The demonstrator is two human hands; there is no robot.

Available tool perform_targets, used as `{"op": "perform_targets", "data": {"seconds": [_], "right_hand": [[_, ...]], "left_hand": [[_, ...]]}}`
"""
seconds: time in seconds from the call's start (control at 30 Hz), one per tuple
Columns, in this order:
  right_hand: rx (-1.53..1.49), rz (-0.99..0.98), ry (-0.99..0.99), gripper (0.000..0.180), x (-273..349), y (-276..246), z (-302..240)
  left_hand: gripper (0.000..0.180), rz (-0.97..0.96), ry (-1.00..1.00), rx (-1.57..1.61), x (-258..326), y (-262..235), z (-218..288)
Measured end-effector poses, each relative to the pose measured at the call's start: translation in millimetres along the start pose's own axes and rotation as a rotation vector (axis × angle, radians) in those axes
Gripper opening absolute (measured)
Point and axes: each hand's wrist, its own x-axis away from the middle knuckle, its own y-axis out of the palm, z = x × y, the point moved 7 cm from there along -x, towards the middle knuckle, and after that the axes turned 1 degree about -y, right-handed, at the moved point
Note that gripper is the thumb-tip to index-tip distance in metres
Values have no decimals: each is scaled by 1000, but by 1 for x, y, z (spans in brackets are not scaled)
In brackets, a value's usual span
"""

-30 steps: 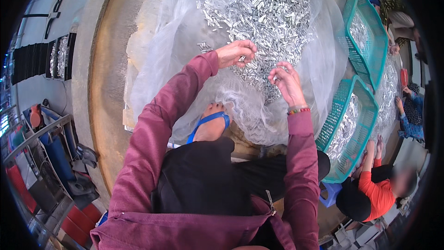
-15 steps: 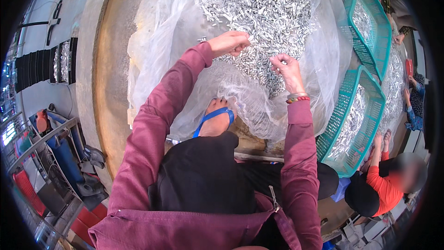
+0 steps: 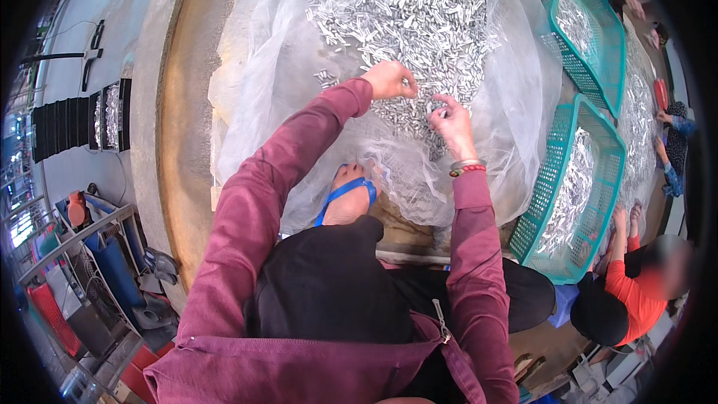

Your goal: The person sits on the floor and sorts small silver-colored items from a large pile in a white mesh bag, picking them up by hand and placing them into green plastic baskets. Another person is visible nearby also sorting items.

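Observation:
A wide heap of small, slim silvery pieces [image 3: 404,11] lies on a sheet of thin white netting [image 3: 288,52]. Over the near part of the heap, my left hand [image 3: 390,80] is closed, thumb and fingertips pinched; what it holds, if anything, is too small to make out. Just to its right and slightly nearer, my right hand [image 3: 453,129] has its fingers curled around what looks like one small silvery piece [image 3: 442,113]. The two hands are close but apart. A few loose pieces [image 3: 326,78] lie left of the heap, by my left wrist.
Two green plastic baskets [image 3: 532,230] with silvery pieces stand at the right. Beyond them people work by another silvery heap [image 3: 637,123]; one wears an orange top [image 3: 627,301]. My foot in a blue sandal [image 3: 348,194] rests at the netting's near edge. A metal rack [image 3: 112,254] stands left.
My left hand has moved right and slightly nearer; my right hand has shifted a little left and nearer. The hands are now closer together. The whole view has shifted slightly.

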Motion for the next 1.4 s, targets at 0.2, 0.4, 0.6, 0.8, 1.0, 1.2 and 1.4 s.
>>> {"op": "perform_targets", "data": {"seconds": [0.2,0.4,0.6,0.8,1.0,1.2,1.4], "right_hand": [[-810,-129,77,17,21,-38,0],[-200,110,48,17,-12,-56,7],[551,230,-275,15,-41,-37,-2],[-49,259,15,19,-29,-50,27],[-229,264,66,28,-16,-67,34],[375,401,-142,24,-31,-60,13],[550,305,-94,15,-42,-39,11]], "left_hand": [[14,27,18,-360,-12,21,-9],[14,-108,-165,1402,15,-5,6],[25,-198,-163,1291,16,-1,44],[24,-160,76,-228,-5,55,49],[18,-48,127,57,-7,39,43],[14,-97,-150,1317,20,-3,33],[23,-78,-104,1454,19,-16,48]]}}
